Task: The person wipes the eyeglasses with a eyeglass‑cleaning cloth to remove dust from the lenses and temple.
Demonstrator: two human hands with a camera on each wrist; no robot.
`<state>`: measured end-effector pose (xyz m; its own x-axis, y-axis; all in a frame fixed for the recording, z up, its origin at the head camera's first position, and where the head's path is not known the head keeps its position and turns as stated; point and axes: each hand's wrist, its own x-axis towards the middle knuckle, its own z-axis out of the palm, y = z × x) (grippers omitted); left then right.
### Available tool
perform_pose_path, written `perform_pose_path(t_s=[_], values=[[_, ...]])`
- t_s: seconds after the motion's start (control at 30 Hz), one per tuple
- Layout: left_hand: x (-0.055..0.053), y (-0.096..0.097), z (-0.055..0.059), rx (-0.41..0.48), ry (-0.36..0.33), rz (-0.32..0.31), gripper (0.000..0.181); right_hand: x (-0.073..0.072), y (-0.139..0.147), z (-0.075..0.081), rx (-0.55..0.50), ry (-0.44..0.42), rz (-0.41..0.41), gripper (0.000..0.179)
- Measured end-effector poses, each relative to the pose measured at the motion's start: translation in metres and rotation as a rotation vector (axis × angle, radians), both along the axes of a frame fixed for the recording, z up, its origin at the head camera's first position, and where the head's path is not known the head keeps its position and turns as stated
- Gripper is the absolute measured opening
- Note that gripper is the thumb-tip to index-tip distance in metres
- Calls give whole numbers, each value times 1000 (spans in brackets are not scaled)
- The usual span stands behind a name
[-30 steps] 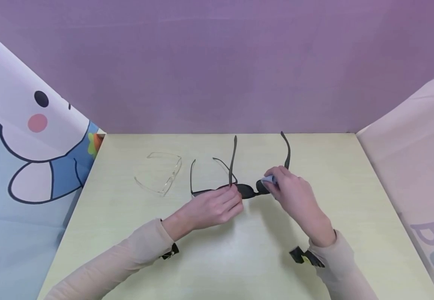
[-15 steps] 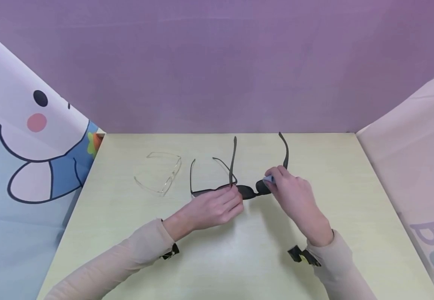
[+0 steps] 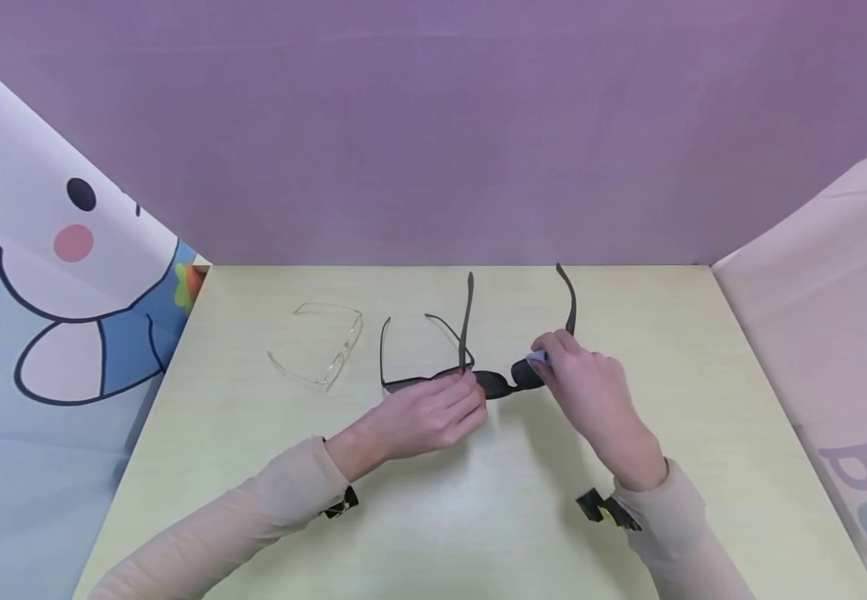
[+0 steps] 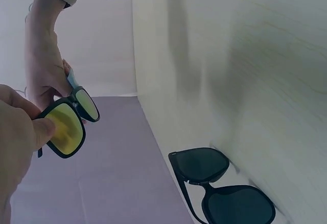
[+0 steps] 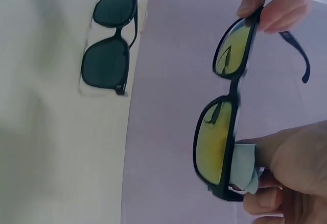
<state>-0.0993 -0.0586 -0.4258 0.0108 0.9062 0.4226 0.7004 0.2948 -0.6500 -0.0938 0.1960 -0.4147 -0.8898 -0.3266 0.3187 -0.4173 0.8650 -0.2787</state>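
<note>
Black-framed sunglasses (image 3: pixel 489 384) hang above the table with both temples unfolded and pointing away from me. My left hand (image 3: pixel 426 419) pinches them at the left end of the frame, its thumb on the yellow-looking inner side of a lens in the left wrist view. My right hand (image 3: pixel 593 396) pinches a small light-blue cloth (image 5: pixel 242 168) and presses it to the outer side of the other lens. In the head view most of the cloth is hidden by the fingers. Behind my left hand, a second pair of dark sunglasses (image 4: pixel 239 207) lies on the table, partly covered in the head view.
Clear, thin-framed glasses (image 3: pixel 342 357) lie unfolded left of the dark pair. The pale wooden table (image 3: pixel 433 533) meets a purple backdrop (image 3: pixel 433 142) at its far edge. A cartoon-printed cloth (image 3: pixel 73 350) hangs at the left, a pale lettered one (image 3: pixel 824 333) at the right.
The right hand and the cloth have shifted slightly left along the lens, and the right temple has tilted a little with them. The left hand has stayed nearly still; both glasses on the table are unmoved.
</note>
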Motion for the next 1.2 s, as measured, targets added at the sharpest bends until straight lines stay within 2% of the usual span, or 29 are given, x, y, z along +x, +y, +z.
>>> perform_pose_path(t_s=[0.2, 0.33, 0.47, 0.67, 0.77, 1.03, 1.2], values=[[0, 0, 1, 13, 0, -7, 26, 2, -2, 2, -70, -31, 50, 15], [-1, 1, 1, 15, -3, -6, 26, 2, -3, 1, 9, 11, -10, 16], [0, 2, 0, -2, -9, -4, 28, 1, -3, -1, 70, 11, -64, 15], [0, 2, 2, -3, -6, 2, 27, 2, -3, -2, -37, 5, 23, 15], [0, 1, 2, 2, 0, 2, 27, 2, -4, -2, -58, 5, 53, 15], [0, 1, 3, -13, 4, 15, 29, -2, -2, -6, 23, -6, -18, 15], [0, 0, 3, -14, -11, 14, 30, -1, -2, -6, -32, -31, 19, 15]])
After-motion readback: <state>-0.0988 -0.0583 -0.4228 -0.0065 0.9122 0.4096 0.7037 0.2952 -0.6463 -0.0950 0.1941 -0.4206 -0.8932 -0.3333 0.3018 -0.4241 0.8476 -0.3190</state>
